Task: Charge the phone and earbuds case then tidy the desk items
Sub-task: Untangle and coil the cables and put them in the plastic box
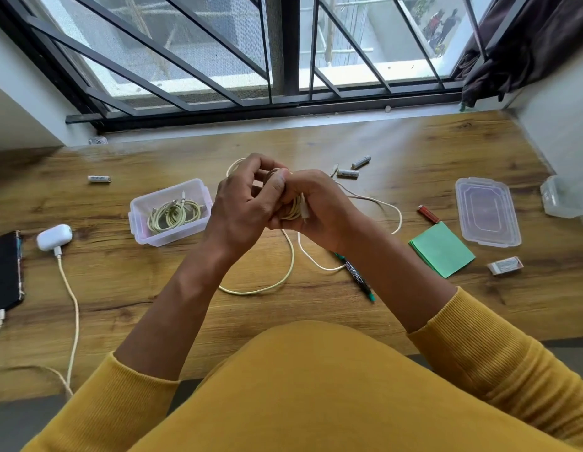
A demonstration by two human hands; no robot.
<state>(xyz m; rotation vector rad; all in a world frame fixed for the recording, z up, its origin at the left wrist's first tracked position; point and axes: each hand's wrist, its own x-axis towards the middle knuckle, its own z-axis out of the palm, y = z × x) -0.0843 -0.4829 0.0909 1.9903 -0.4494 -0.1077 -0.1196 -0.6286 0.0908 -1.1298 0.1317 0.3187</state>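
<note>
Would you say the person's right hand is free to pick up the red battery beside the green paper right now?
Probably not yet: the right hand grips the coiled cable together with the left hand. The red battery itself lies uncovered on the desk.

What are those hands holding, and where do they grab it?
Both hands hold a cream cable. The right hand grips its wound coil; the left hand pinches the coil's top. The loose end trails on the desk.
</note>
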